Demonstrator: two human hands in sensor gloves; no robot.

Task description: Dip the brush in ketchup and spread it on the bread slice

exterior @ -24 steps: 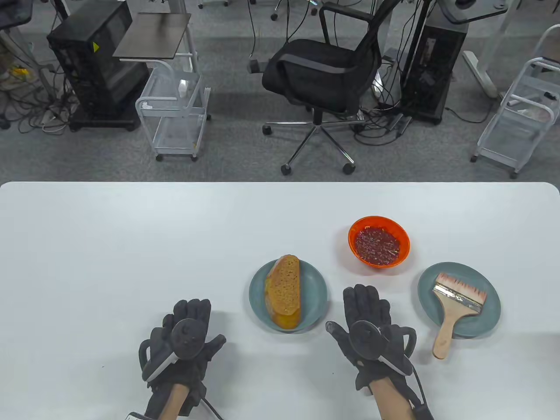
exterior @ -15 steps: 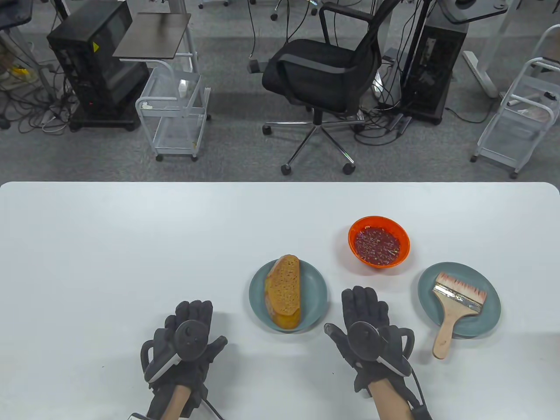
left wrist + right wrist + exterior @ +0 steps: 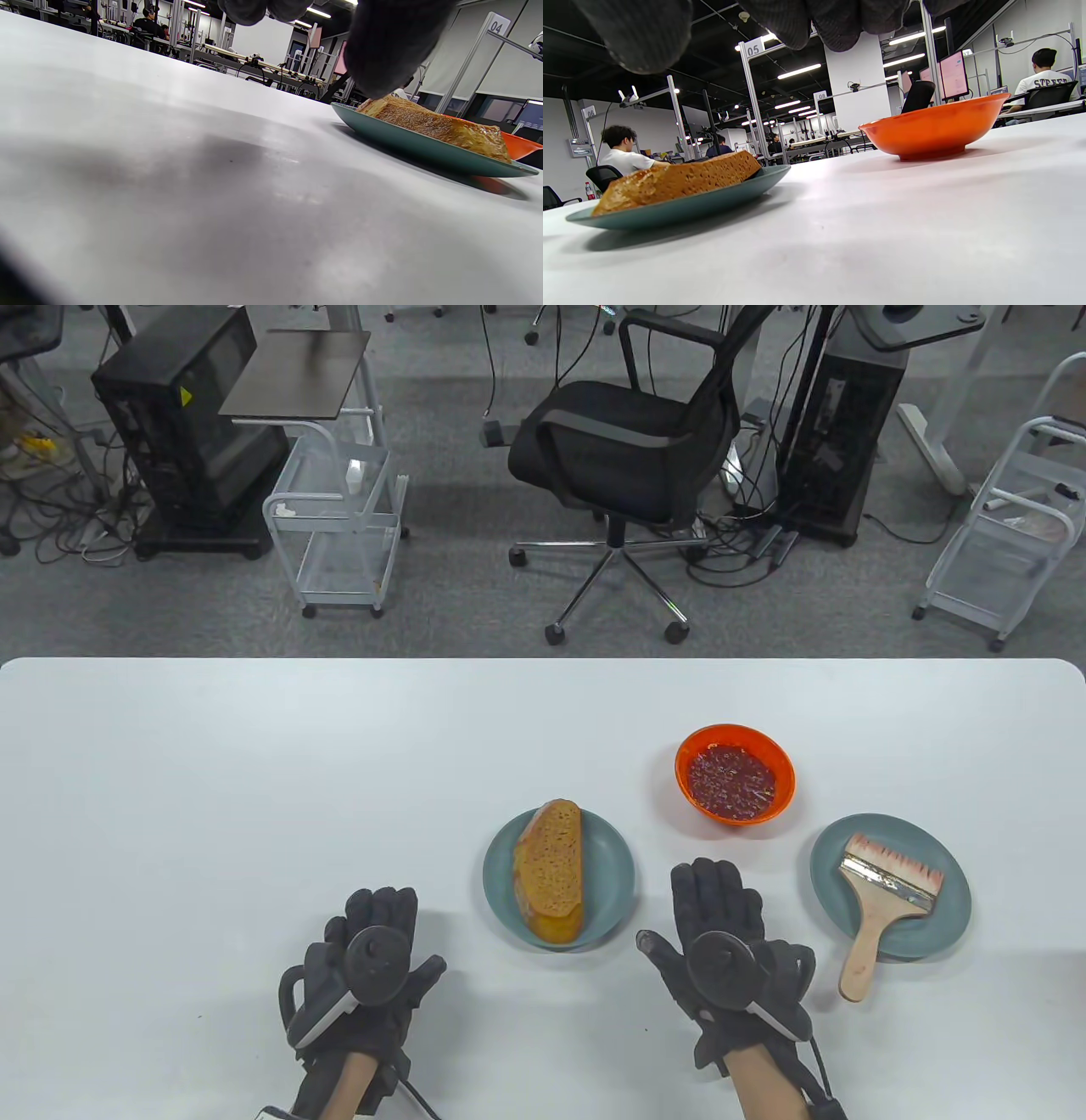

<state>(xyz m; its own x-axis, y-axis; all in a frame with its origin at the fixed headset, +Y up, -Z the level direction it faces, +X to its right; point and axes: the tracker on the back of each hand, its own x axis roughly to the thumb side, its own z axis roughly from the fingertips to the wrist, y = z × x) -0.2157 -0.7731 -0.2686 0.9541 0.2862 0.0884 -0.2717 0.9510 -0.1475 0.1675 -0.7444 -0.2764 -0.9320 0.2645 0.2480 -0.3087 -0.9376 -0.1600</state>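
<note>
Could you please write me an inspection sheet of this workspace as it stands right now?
Surface: white table, no spills seen.
Job's things: bread slice on a teal plate; ketchup in orange bowl; brush lying untouched on second teal plate.
Clutter: nothing seen on the table.
Grips: left hand and right hand flat on the table, holding nothing.
Cables: leads run back from both wrists; tangles on the floor behind.
Surroundings: office chair, wire carts, computer towers.

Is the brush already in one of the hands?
No, the brush lies on its plate, apart from both hands.
</note>
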